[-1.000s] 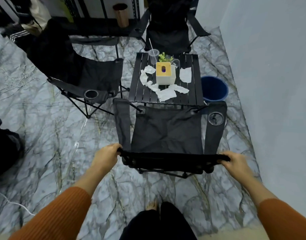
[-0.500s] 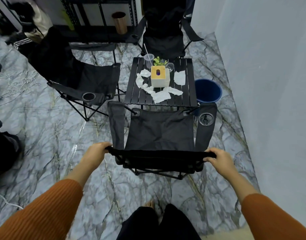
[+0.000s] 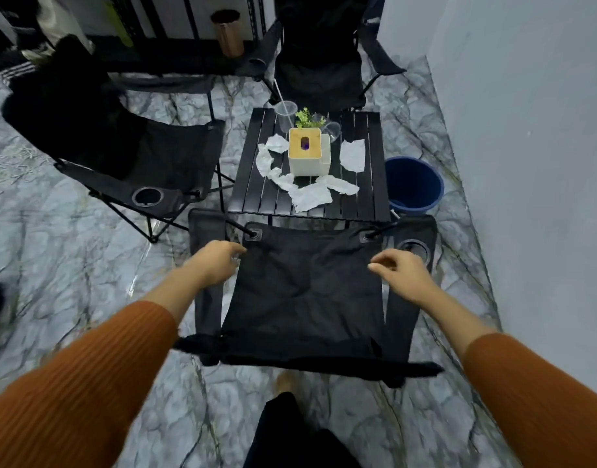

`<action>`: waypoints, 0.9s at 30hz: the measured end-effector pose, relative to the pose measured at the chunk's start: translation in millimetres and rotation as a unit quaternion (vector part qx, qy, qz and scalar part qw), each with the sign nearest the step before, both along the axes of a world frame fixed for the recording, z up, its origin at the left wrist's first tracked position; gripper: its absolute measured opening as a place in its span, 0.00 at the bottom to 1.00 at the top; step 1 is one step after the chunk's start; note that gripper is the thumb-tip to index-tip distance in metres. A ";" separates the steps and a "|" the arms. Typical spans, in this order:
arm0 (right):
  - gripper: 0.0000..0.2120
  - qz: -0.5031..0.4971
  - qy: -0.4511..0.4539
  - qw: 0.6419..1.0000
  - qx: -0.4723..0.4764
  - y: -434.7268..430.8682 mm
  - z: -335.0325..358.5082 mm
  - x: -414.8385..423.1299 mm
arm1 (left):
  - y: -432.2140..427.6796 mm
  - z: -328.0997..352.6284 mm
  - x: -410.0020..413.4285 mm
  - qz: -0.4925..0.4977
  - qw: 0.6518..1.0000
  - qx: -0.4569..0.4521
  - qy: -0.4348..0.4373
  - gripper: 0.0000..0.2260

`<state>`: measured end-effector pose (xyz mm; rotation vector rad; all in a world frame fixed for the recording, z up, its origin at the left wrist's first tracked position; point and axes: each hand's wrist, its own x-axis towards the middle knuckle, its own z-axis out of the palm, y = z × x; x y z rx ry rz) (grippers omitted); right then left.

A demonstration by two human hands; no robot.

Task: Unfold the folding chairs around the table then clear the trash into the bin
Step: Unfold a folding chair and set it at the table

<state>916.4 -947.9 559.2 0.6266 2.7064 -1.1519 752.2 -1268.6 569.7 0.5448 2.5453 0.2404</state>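
Now, at the far left, an opened black chair (image 3: 162, 170) stood on the marble floor (image 3: 70, 271) with a dark garment (image 3: 64, 106) heaped on its back. Your left hand (image 3: 216, 261) hung over the left edge of the nearest chair (image 3: 304, 292), fingers loosely curled and holding nothing; whether it touched the fabric you could not tell from this view. That chair stood spread open just in front of the bench (image 3: 310, 197), its seat flat and its top bar nearest you. On the bench, crumpled white paper scraps (image 3: 310, 195) lay around a white tissue box (image 3: 309, 152) with a wooden lid, one more scrap (image 3: 353, 155) to the box's right. Behind the box sat a clear cup (image 3: 285, 114) with a straw, a small green plant (image 3: 309, 118) and a tipped clear cup (image 3: 331, 130). A third chair (image 3: 319, 69) stood open at the bench's far side. Your right hand (image 3: 402, 275) hovered at the seat's right edge, near the cup holder (image 3: 412, 248), half open and empty. The blue bin (image 3: 413, 185) sat on the floor just right of the bench, by the wall (image 3: 527, 163).
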 end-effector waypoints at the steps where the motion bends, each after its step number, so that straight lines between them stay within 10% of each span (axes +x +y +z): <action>1: 0.11 0.018 -0.023 1.000 0.005 -3.5 -22.7 -19.3 | 17.6 -21.7 -8.4 -0.010 1.000 -0.004 -0.014 0.19; 13: 0.40 0.096 -0.206 0.955 0.192 -12.5 -318.0 -90.6 | 94.1 -327.4 -40.5 -0.154 0.978 -0.136 -0.033 0.34; 27: 0.43 0.158 -0.335 0.907 0.202 41.0 -349.0 -145.9 | 104.8 -372.7 -125.8 -0.144 0.959 -0.242 -0.027 0.38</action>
